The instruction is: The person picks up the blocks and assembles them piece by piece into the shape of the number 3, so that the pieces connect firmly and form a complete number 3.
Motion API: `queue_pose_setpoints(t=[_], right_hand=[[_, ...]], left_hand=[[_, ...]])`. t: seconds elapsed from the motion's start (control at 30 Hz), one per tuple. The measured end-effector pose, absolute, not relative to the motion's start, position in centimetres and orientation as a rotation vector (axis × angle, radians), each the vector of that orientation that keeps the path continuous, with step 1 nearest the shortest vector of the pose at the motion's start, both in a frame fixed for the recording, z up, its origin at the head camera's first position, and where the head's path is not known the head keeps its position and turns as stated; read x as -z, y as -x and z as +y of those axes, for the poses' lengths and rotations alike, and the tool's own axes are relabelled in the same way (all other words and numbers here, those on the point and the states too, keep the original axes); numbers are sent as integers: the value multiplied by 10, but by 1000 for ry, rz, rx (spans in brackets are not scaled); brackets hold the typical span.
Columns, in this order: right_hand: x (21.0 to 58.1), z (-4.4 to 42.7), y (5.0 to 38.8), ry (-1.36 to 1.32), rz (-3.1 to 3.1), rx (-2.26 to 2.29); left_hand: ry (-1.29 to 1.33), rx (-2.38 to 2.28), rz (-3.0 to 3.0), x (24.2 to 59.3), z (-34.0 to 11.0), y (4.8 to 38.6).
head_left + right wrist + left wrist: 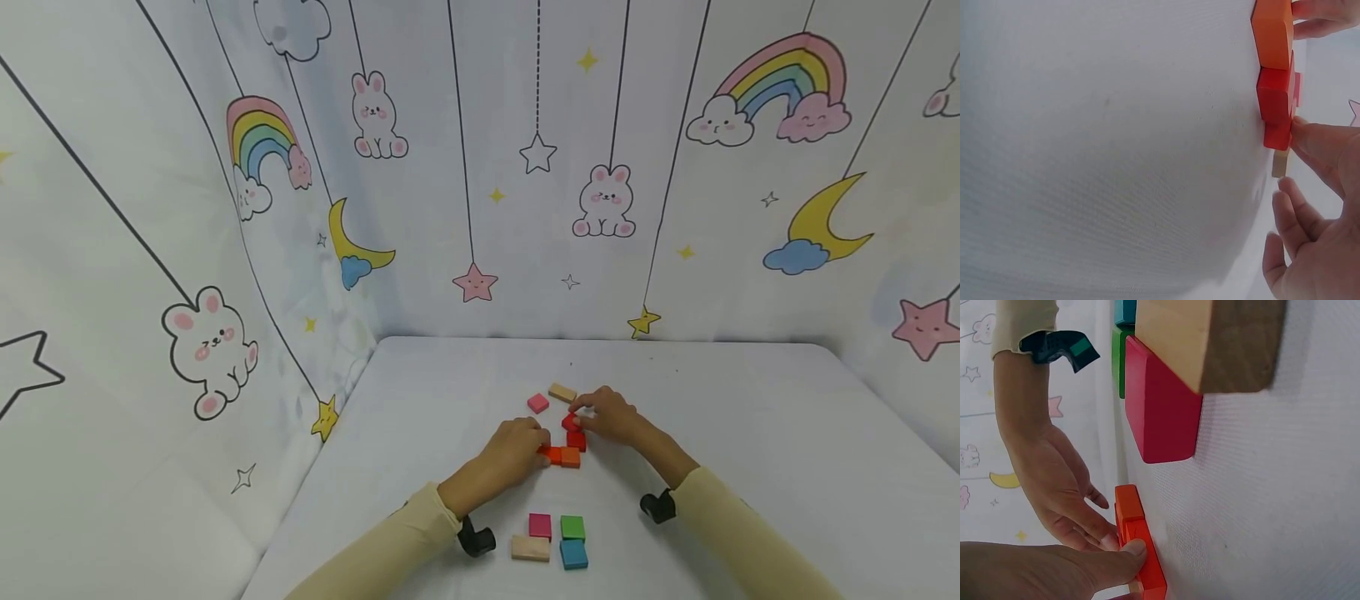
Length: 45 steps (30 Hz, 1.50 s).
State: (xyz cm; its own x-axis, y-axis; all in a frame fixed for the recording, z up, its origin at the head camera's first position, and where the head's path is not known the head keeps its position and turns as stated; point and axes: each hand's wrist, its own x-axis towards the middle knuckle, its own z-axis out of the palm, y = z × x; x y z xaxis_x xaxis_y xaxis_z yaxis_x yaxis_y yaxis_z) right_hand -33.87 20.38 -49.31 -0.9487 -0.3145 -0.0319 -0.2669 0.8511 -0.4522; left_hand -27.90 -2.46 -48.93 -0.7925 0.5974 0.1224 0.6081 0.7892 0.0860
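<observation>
Head view has an orange-red block (553, 455) near the middle of the table (420, 392), its right side against an orange block (571, 457). From the orange block's far edge a near red block (576, 440) leads to a far red block (571, 422), the four making a bent line. The left hand (513, 454) pinches the orange-red block from the left; its thumb lies along the block's side. The right hand (611, 415) pinches the far red block with thumb and index finger, its other fingers loosely bent outside the block.

Just beyond the hands lie a pink block (537, 403) and a far wood block (562, 392), apart from each other. On the person's side, past a strip of white surface, a crimson block (540, 526) sits against a near wood block (530, 548); across a narrow gap, a green block (572, 527) and a blue block (573, 554) stand edge to edge.

White surface spreads wide to the left of the left hand and to the right of the right hand. The table's far edge runs well behind the far wood block; the side edges are well away from both hands. Around them rise cloth walls (420, 208) printed with rabbits, stars, moons and rainbows.
</observation>
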Motion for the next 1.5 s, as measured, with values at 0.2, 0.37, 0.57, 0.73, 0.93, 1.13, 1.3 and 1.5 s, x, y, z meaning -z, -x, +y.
queue_pose_setpoints(t=[0.2,0.37,0.57,0.73,0.93,1.13,1.3,1.5], right_hand=[[492,203,339,441,2938,690],[491,202,345,349,3020,693],[491,197,362,213,3035,583],[494,191,373,238,3028,556],[491,180,373,286,3007,532],[488,161,368,444,2957,448],[480,155,367,496,2893,450],[474,163,372,491,2830,455]], left_hand=[[968,182,-2889,489,-26,279],[986,181,-2884,490,-26,280],[992,199,-2894,491,-23,280],[986,192,-2879,491,-22,280],[984,177,-2869,491,-21,280],[992,140,-2833,493,-24,279],[996,128,-2817,493,-24,280],[976,132,-2845,493,-25,280]])
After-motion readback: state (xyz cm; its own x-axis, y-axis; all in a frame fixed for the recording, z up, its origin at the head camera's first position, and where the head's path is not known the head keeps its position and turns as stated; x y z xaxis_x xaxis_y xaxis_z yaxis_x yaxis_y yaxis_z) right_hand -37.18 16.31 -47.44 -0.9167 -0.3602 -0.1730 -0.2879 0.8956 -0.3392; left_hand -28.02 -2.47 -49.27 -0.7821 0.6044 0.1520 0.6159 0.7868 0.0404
